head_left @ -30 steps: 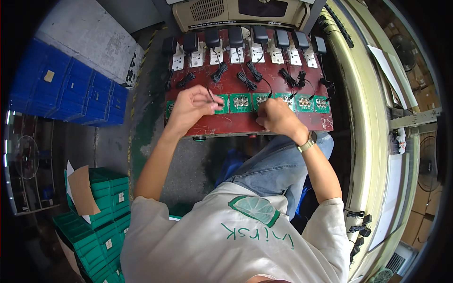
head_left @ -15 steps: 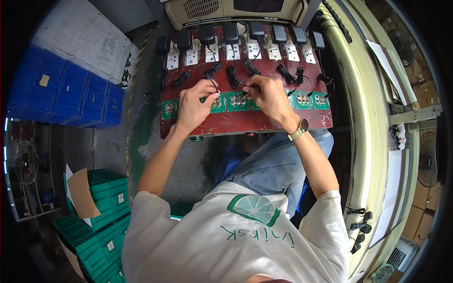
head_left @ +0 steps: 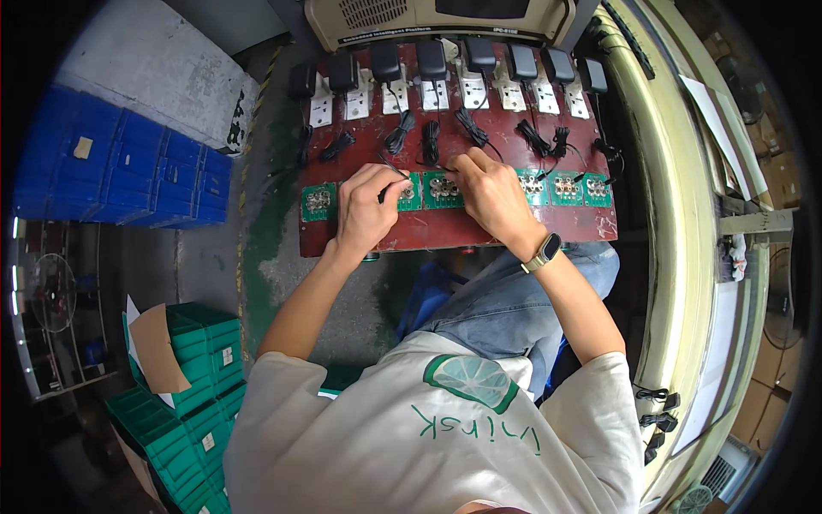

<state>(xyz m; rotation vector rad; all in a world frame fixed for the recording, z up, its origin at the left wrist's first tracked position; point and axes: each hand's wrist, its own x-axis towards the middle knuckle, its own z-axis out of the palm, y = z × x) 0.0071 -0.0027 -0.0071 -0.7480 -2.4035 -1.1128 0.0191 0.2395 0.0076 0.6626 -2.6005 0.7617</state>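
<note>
My left hand (head_left: 368, 206) is closed in a pinch on a thin black power cord (head_left: 390, 163), its fingertips over a green circuit board (head_left: 411, 195) with round metal contacts. To its right, my right hand (head_left: 495, 195) pinches another black power cord (head_left: 445, 169) above the row of boards. The plug ends are mostly hidden by the fingers. A second circuit board (head_left: 443, 192) shows between the hands, and another one (head_left: 318, 201) lies at the row's left end. Bundled cords (head_left: 431, 144) run from black power adapters (head_left: 431, 60) standing in white sockets (head_left: 473, 90) along the bench's far side.
The boards lie on a dark red bench (head_left: 462, 224). Behind it stands a beige machine (head_left: 377, 19). Blue bins (head_left: 137, 163) and green crates (head_left: 201, 351) are stacked at left. A pale rail (head_left: 659, 257) runs along the right, with more adapters (head_left: 659, 420) on it.
The whole view has shifted slightly, moving the scene a little to the right. My left fingertips have come down closer to the board. My right hand stays near the same place, still pinching.
</note>
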